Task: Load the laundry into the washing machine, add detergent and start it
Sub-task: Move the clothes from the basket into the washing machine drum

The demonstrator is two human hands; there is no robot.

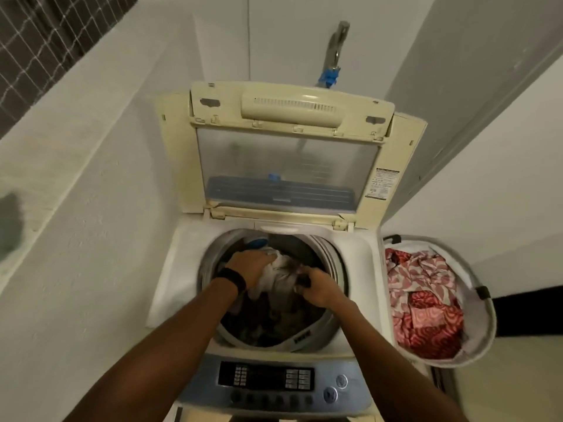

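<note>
Laundry (274, 321) is being gripped inside the washing machine (359, 260): pale cloth (271, 277) in the left hand (248, 266), darker cloth (302, 280) in the right hand (320, 289). A basket (487, 318) is standing right of both hands.

The left hand (248, 264) grips the pale garment (274, 277), its fingertips buried in the folds; the right hand (320, 287) curls round a dark item (302, 280) too blurred to name. Lettering on the control panel (266, 377) and the lid's sticker (382, 182) is too small to read. Both forearms run off the near edge. A dark smear (10, 220) at the left edge is unidentifiable.
</note>
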